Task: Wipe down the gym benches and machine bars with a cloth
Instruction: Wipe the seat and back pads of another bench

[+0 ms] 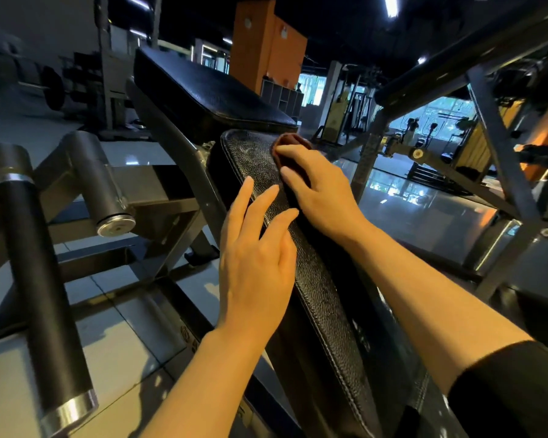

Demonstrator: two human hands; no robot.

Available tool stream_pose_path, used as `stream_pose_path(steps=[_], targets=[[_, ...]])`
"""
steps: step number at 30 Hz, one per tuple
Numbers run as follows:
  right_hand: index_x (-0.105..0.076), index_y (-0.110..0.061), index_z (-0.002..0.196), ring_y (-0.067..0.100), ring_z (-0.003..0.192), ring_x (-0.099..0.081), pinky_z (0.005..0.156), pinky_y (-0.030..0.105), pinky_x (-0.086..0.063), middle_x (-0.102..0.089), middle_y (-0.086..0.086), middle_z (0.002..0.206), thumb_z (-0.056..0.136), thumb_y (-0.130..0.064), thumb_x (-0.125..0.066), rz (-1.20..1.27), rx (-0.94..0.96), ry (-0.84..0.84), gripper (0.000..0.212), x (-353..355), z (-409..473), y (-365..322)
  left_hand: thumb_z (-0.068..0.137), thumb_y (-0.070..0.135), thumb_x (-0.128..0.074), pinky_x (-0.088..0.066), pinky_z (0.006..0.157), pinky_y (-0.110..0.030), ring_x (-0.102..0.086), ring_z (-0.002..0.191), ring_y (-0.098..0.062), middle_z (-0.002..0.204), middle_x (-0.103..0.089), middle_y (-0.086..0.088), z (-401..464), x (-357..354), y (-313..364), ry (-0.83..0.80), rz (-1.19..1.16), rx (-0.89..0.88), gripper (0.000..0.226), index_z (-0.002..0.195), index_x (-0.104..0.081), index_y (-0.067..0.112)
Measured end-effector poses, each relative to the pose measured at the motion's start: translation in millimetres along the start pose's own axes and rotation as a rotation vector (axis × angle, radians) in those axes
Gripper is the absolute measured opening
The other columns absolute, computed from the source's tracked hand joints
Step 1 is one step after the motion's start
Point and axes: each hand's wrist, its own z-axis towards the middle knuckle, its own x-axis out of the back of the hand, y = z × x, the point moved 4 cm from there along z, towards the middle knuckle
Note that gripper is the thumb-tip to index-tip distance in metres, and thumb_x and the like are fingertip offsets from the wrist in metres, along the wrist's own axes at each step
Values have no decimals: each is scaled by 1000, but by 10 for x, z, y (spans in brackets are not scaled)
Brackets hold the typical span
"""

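Now right hand (321, 188) presses brown cloth (290, 145) on bench pad (323, 295).

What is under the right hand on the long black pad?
Under the right hand lies a brown cloth, pressed on the long black textured leather pad. Only the cloth's far end and left edge show; the rest, and the pad beneath it, are covered.

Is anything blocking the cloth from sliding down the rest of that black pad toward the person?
Only the person's own left hand, resting flat on the bench pad just below the cloth under the right hand. Otherwise the pad's surface looks bare.
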Motion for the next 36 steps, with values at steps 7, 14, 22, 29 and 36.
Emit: stream_pose_path(steps=[7,14,22,29,36], targets=[[-47,-19,139,24,121,-51,86,27,-34,-54,5,138,103,-26,-44,-55,-197,-48,37,111,138,530,97,19,-39,-29,115,-42,-18,146,-21,144,-47,-6,-14,8,-21,-10,24,-22,36,119,-67,11],[-48,-22,140,13,124,-47,96,24,-35,-52,0,139,102,-27,-46,13,31,-13,38,-17,23,111,97,19,-38,-33,112,-48,-20,146,-21,143,-48,-8,-19,-8,-8,1,39,-3,38,120,-66,9],[-32,-26,141,21,116,-48,95,40,-42,-43,2,139,98,-39,-52,49,-91,37,49,-18,218,264,97,21,-36,-39,108,-52,-20,146,-21,144,-48,-7,-19,-1,-17,-17,58,-11,39,121,-66,10],[-40,-31,143,21,145,-22,114,37,-24,-21,3,158,97,-48,-49,90,-71,51,50,-81,309,302,96,19,-37,-38,108,-52,-20,145,-21,143,-49,-8,-29,-10,4,11,63,-10,38,119,-66,10],[-49,-27,140,10,129,-41,105,22,-35,-45,-2,141,103,-34,-43,76,-2,6,38,-106,147,-25,96,18,-41,-33,113,-45,-24,144,-20,143,-48,-9,-41,2,-7,51,62,-27,37,122,-64,6]])
